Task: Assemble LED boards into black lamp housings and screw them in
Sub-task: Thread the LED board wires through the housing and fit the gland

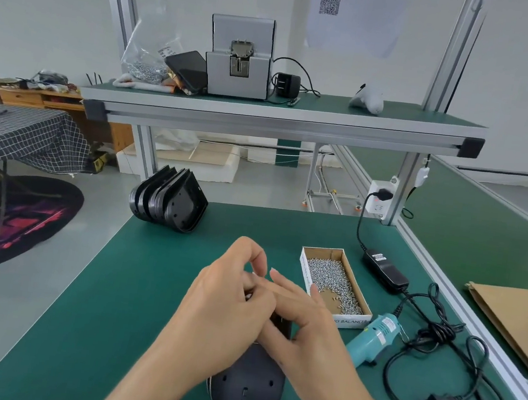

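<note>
A black lamp housing (246,387) lies on the green mat at the near edge, its rounded back up, with small holes showing. Both hands meet over its far end. My left hand (230,298) is curled, its fingertips pinching at the fingers of my right hand (304,321). Whatever it pinches is too small to see. My right hand has its fingers stretched out, and its thumb presses on a dark edge of the housing under the palm. No LED board is visible. A cardboard box of silver screws (332,281) sits just right of the hands.
A stack of black housings (169,203) leans at the mat's far left corner. A teal electric screwdriver (372,336) lies right of my hands, with its black adapter (383,271) and coiled cable (441,371). A screw feeder (240,60) stands on the shelf above.
</note>
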Tool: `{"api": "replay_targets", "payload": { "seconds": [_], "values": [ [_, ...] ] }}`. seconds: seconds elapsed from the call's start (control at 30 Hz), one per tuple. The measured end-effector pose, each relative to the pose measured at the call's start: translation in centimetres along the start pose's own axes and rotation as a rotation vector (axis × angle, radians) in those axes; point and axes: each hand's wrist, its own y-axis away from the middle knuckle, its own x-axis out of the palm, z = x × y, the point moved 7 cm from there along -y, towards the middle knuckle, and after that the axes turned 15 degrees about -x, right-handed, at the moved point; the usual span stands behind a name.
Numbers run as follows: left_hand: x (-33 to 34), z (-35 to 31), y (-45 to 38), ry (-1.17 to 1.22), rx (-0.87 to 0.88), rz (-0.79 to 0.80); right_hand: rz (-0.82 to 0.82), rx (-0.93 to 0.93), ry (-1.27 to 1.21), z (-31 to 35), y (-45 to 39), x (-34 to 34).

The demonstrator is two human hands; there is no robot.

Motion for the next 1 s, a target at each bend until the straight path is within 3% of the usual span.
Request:
{"api": "replay_targets", "payload": {
  "seconds": [0.3, 0.9, 1.0],
  "values": [
    [-0.6, -1.1, 0.7, 0.047, 0.031, -0.005, -0.001, 0.071, 0.002, -0.7, 0.7, 0.3],
    [-0.6, -1.9, 1.1, 0.078, 0.047, -0.023, 0.061, 0.067, 0.398, -1.5, 1.4, -0.3],
    [-0.9, -1.8, 1.0, 0.049, 0.054, -0.041, 0.030, 0.033, 0.336, -0.5, 1.1, -0.3]
  ]
}}
